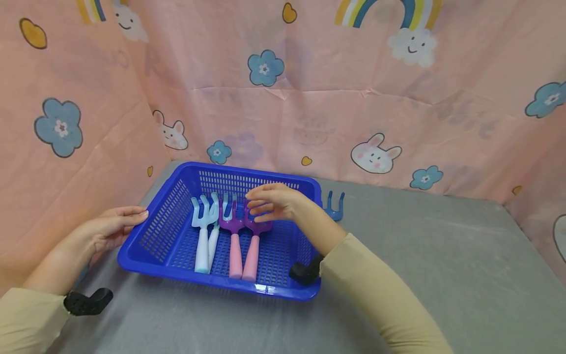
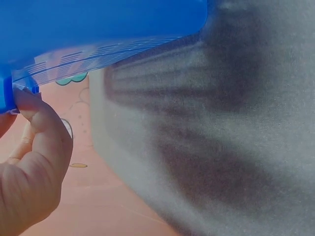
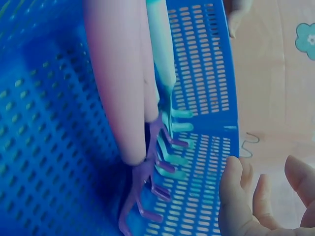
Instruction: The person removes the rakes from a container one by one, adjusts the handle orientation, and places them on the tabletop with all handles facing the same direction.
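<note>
A blue plastic basket (image 1: pixel 185 276) stands on the grey table, and my left hand (image 1: pixel 112 228) grips its left rim between thumb and fingers. Inside lie two purple garden hand forks with pink handles (image 1: pixel 236 255) and, to their left, two light blue hand forks (image 1: pixel 202 246), one partly under the other. My right hand (image 1: pixel 276 201) hovers over the heads of the purple forks, its fingers loosely bent and holding nothing. In the right wrist view those fingers (image 3: pixel 231 191) appear beside the basket's rim, apart from the forks.
Past the basket's right side a darker blue fork head (image 1: pixel 335 211) lies on the table, its handle hidden. A bluish thing (image 1: pixel 81 276) shows partly beneath my left forearm. A pink patterned cloth (image 1: pixel 327 113) hangs behind and at both sides.
</note>
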`<state>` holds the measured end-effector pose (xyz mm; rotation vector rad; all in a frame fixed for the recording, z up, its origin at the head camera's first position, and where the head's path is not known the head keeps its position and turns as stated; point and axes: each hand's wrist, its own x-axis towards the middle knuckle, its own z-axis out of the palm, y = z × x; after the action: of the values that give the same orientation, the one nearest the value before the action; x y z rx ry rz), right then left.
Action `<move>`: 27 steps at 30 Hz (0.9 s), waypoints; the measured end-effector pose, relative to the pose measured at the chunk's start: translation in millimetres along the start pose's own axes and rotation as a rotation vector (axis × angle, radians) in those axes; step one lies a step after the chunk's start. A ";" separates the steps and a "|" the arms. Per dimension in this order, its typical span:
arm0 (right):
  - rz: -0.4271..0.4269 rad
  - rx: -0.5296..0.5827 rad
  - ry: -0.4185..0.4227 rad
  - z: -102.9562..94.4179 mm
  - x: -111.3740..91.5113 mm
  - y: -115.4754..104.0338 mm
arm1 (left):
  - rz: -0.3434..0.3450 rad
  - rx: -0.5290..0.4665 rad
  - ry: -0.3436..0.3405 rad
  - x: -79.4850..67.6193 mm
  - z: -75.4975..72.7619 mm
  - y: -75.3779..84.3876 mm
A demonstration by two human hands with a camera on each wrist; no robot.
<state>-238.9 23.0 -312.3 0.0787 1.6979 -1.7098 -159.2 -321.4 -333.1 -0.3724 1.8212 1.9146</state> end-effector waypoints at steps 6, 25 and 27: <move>0.010 0.023 -0.015 4.3 5.2 8.2 | -0.004 0.020 0.017 1.0 -0.7 -0.9; 0.106 -0.011 0.034 6.1 14.7 28.0 | 0.000 0.030 -0.005 1.8 -4.9 -1.9; 0.129 -0.026 0.046 5.3 15.5 29.9 | -0.002 0.032 -0.002 2.1 -4.1 -2.4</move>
<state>-232.8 15.2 -344.9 0.2122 1.7097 -1.6017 -160.3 -325.1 -336.6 -0.3607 1.8474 1.8812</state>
